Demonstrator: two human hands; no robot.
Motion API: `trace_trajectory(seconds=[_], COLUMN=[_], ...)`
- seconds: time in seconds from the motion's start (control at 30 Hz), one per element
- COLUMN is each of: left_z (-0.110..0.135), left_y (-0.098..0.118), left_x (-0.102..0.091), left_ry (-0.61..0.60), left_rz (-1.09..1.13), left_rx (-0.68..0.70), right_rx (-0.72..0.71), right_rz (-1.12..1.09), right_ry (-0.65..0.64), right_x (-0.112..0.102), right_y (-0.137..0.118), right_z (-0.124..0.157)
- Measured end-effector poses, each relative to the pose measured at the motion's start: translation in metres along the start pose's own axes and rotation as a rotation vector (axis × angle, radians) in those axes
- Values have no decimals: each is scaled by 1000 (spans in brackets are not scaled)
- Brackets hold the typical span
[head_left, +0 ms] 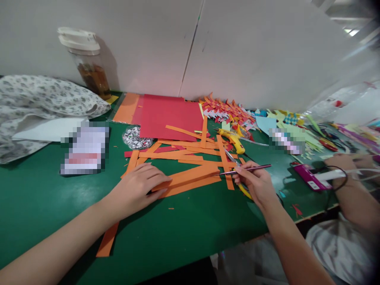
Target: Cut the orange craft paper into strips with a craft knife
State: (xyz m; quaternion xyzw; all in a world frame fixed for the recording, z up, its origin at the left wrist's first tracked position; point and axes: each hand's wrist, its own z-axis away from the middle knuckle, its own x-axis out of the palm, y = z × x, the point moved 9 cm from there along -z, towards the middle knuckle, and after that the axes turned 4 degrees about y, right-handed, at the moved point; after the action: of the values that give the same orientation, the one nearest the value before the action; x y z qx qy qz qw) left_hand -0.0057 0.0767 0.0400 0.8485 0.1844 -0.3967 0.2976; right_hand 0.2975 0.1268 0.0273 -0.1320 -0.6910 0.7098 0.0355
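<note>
My left hand lies at the left end of a wide orange paper strip. Its fingers are stretched out with the thumb apart, resting on the paper. A lengthwise line, perhaps a crease, runs along this strip. In my right hand is a thin, dark purple, pen-like stick, pinched in the fingers. Its fine tip touches or hovers just over the strip's right end. Partly hidden by the right hand is a tool with a yellow handle, probably scissors; I cannot tell whether the hand touches it.
Several loose orange strips lie behind. Farther back are red sheets, googly eyes, a yellow glue gun and woven paper pieces. A phone and bottle stand left; another person's arm and a power strip are right.
</note>
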Motion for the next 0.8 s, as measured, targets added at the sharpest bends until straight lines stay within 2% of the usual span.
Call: trace_trajectory(seconds=[0.17,0.27,0.4,0.47,0.57,0.67,0.8], left_z=[0,1,2,2,1,0,-1], left_y=[0,-1,-2,-1,0,0,0], left_x=[1,2,2,2,1,-1,-1], left_ry=[-4,-13,-16,-13,-9,-5,-9], left_rz=[11,19,25,24,15,11,13], left_rx=[-10,-18,-22,-22,-16,-18,-14], right_rx=[-26,-89,-221,-226,-130,-71,-6], right_rz=[17,53,-56,-113,-29,-44,-44], right_ry=[83,159,243,211,-3,-164,-274], right_x=[-26,-38,-35,-18,30,73,109], right_y=[-1,-8,-26,-31,-27,-23,-17], right_z=[-7,-3,16,28,41,52,55])
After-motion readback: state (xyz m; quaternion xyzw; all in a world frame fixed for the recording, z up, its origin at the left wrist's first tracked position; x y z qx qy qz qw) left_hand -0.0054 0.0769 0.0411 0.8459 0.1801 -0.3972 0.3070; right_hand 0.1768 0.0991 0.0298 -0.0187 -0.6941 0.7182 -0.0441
